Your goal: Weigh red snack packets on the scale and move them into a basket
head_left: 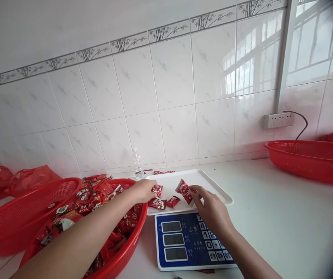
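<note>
One blue scale panel (pixel 194 232) is seen up close, its keypad partly covered by the right forearm (pixel 242 246). To its left, a red basket (pixel 133 242) is filled with wrapped sweets (pixel 85 195) and crossed by the left forearm (pixel 96 228); a second red basket (pixel 50 195) is set alongside. And now, over the white tray (pixel 204 184) behind the panel, a red packet (pixel 183 190) is pinched in the fingers of the right hand (pixel 209 205), raised and tilted! At the tray's left side, another packet (pixel 157 190) is met by the narrowed fingers of the left hand (pixel 145 190); whether it is gripped cannot be told. Two more packets (pixel 173 201) are laid on the tray between. Farther back, a clear bottle (pixel 137 164) is stood near the tiled wall (pixel 178 131), a third basket (pixel 302 161) is placed at right, and above it a power strip (pixel 278 121) is mounted.
</note>
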A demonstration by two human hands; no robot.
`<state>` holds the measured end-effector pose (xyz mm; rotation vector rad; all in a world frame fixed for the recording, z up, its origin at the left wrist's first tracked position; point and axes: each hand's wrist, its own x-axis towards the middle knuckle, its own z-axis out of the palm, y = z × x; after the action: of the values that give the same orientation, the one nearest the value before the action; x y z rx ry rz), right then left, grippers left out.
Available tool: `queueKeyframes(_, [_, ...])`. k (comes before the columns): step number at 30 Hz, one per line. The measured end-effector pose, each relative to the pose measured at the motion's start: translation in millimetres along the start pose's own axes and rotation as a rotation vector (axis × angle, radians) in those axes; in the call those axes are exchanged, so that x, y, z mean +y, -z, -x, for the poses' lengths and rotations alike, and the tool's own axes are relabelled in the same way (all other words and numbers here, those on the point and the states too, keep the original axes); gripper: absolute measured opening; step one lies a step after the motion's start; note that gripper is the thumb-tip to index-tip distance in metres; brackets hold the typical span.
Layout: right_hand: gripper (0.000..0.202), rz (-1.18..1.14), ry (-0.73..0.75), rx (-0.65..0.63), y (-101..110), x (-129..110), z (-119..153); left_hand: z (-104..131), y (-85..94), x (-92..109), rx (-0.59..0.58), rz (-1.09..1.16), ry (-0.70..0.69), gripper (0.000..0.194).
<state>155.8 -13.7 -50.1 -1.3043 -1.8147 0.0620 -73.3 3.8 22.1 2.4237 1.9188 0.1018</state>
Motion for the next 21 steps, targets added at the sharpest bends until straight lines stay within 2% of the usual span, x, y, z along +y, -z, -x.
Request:
queueKeyframes(2, [0.030, 0.072, 0.092, -0.003, -1.8, 1.5, 0.1, -0.4, -3.0, 4.1, 0.017, 0.026, -0.047, 0.027])
queueKeyframes(5, [0.031, 0.164, 0.142, 0.005, -3.2, 4.1, 0.4, -1.0, -1.7, 10.2, -0.006, 0.062, -0.098, 0.030])
queueKeyframes(8, [0.030, 0.207, 0.179, -0.003, -2.8, 5.0, 1.1, -0.1, 8.3, 7.1, -0.033, 0.078, -0.097, 0.036])
queueKeyframes(11, [0.031, 0.195, 0.234, -0.031, -2.3, 3.7, 2.0, 6.2, 23.4, -5.9, -0.041, 0.052, -0.040, 0.034])
queueKeyframes(13, [0.032, 0.166, 0.263, -0.030, -2.8, 2.6, 2.3, 15.2, 32.2, -16.3, -0.113, 0.037, 0.023, 0.028])
queueKeyframes(16, [0.036, 0.110, 0.276, -0.006, -4.2, 1.9, 2.2, 35.6, 37.2, -27.2, -0.321, -0.013, 0.078, 0.028])
queueKeyframes(19, [0.036, 0.058, 0.269, 0.003, -5.5, 1.6, 2.1, 59.7, 29.6, -30.7, -0.494, -0.074, 0.086, 0.052])
queueKeyframes(21, [0.036, 0.033, 0.259, -0.003, -5.9, 1.4, 2.2, 74.0, 19.3, -31.5, -0.484, -0.040, 0.090, 0.067])
